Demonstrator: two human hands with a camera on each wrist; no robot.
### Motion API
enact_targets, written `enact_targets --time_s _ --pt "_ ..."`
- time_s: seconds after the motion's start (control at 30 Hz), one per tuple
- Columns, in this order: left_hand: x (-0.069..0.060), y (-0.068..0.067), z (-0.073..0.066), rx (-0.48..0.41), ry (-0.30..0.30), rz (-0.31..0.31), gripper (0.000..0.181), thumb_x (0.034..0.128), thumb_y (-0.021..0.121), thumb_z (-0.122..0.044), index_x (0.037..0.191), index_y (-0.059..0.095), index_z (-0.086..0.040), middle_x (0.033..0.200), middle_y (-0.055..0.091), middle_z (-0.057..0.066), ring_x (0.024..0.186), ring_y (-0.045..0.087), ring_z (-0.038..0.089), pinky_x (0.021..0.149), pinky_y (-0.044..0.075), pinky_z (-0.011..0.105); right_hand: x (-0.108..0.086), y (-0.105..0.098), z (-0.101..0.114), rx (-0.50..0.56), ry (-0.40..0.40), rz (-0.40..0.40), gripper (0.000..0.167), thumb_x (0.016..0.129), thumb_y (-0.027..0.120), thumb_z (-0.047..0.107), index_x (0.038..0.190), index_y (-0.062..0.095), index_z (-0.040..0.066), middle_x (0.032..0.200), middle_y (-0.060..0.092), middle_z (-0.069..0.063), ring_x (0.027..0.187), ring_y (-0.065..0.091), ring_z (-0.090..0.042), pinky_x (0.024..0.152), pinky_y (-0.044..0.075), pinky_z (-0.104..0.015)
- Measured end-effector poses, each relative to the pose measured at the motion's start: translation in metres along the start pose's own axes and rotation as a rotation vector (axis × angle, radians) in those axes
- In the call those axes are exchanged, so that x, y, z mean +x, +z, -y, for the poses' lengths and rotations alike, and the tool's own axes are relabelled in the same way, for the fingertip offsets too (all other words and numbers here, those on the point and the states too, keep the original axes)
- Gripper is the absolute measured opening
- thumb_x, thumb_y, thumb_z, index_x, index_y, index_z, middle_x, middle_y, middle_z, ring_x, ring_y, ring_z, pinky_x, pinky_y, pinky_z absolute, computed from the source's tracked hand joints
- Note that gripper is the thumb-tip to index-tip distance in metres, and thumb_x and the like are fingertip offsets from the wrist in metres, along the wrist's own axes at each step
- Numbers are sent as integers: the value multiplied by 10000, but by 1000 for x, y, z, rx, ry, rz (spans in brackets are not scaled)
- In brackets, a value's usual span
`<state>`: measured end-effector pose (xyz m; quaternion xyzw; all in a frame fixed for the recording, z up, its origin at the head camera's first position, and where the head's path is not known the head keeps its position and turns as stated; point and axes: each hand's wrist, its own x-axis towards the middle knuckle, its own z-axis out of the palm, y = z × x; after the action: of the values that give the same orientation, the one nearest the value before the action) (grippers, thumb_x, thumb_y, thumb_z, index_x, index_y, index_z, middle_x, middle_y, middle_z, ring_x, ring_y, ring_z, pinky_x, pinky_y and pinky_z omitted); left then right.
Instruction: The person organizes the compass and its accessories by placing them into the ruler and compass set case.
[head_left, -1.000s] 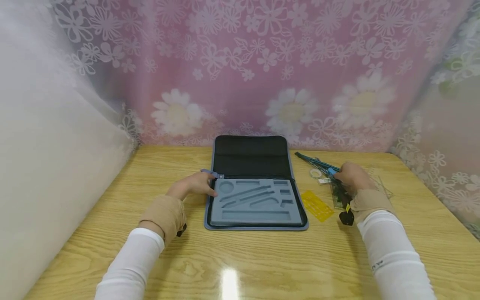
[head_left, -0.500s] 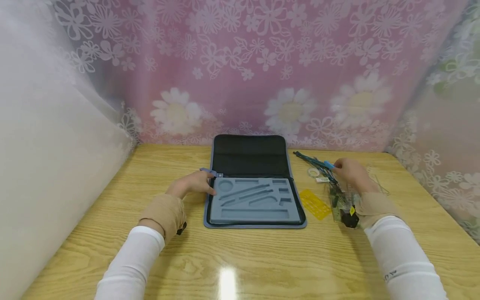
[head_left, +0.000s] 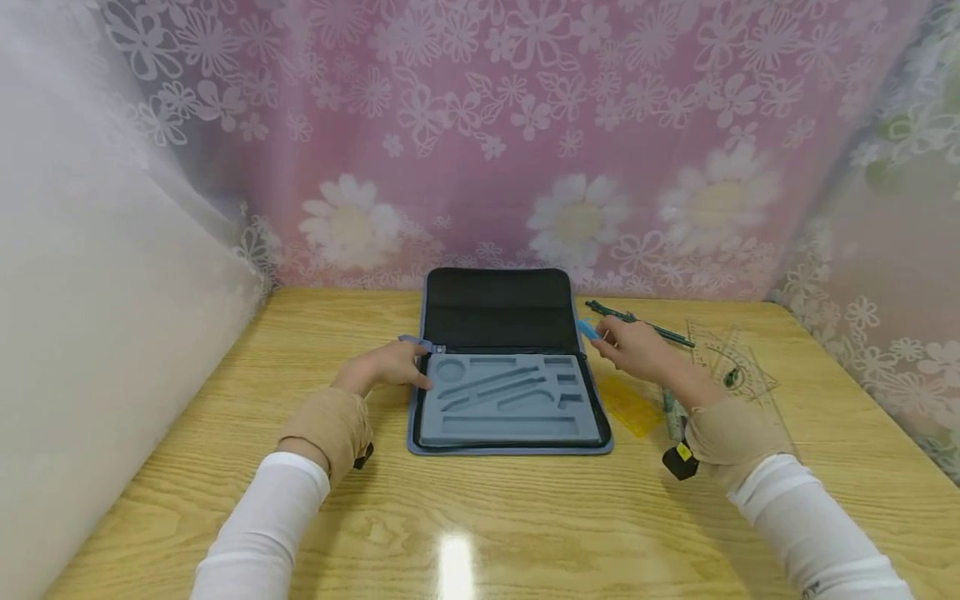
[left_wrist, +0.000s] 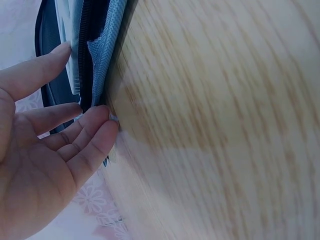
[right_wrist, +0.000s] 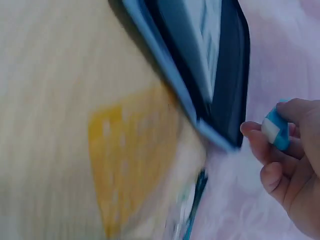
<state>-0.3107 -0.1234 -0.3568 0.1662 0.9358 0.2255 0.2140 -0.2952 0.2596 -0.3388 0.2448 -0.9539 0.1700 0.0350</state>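
An open zip case (head_left: 501, 308) lies on the table with a grey-blue foam tray (head_left: 480, 408) in its near half, its cut-out slots bare. My left hand (head_left: 384, 367) rests at the case's left edge; in the left wrist view the thumb of that hand (left_wrist: 45, 150) touches the tray side, with the other fingers loosely bent by the zip edge. My right hand (head_left: 637, 348) is raised just right of the case, pinching a small blue and white item (head_left: 588, 330), which looks like an eraser (right_wrist: 276, 127) in the right wrist view.
Right of the case lie a yellow stencil sheet (head_left: 632, 407), dark green pen-like tools (head_left: 671, 335) and clear drawing rulers (head_left: 738, 358). The stencil (right_wrist: 130, 155) also shows in the right wrist view. A floral curtain (head_left: 480, 150) hangs behind the table.
My right hand has lifted the blue item from the pile and moved left with it to the case's right side. My left hand has stayed at the left edge.
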Motion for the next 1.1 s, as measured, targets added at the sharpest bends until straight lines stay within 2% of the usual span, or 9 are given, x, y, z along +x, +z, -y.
enact_targets --time_s 0.17,0.27,0.43,0.6,0.8,0.97,1.1 --pt "0 -1 -2 16 -5 0 699 852 678 -272 1423 353 -34 1459 298 196 1340 250 357 1046 278 472 5 21 27 16 -158 -53 139 909 593 118 952 650 -1 830 638 -64 616 545 -131 563 459 -302" --pt "-1 -3 -3 31 -8 1 700 852 676 -278 1425 353 -39 1460 296 195 1341 250 356 1047 277 470 5 30 41 64 -234 -55 153 887 612 76 989 683 -11 882 637 -74 670 551 -129 586 463 -288" --pt "-1 -5 -4 41 -11 3 703 853 676 -277 1428 347 -41 1460 297 193 1340 251 357 1048 276 472 4 38 58 151 -274 -23 181 876 612 30 1045 668 -2 913 619 -63 628 473 -74 554 417 -254" --pt "0 -5 -4 40 -7 -2 702 853 674 -276 1428 346 -40 1463 292 190 1345 241 351 1054 266 466 3 43 63 195 -325 -39 172 839 656 20 1009 684 19 903 640 -48 620 474 -63 546 421 -246" --pt "0 -4 -4 31 -9 -5 701 852 675 -272 1429 347 -45 1468 283 188 1350 230 348 1059 257 466 3 50 64 218 -423 -57 144 810 691 37 949 726 43 962 649 -51 791 597 -152 618 483 -230" --pt "-1 -3 -4 25 -13 2 703 852 677 -268 1428 345 -38 1466 286 190 1347 235 351 1056 261 468 0 56 64 204 -450 -74 131 789 707 20 918 731 28 966 633 -67 853 614 -210 674 509 -244" --pt "-1 -1 -3 28 -19 3 705 850 680 -272 1427 348 -40 1464 289 190 1345 242 351 1053 267 471 -2 61 64 192 -385 -55 134 786 711 10 918 713 38 968 626 -68 832 611 -210 667 509 -269"
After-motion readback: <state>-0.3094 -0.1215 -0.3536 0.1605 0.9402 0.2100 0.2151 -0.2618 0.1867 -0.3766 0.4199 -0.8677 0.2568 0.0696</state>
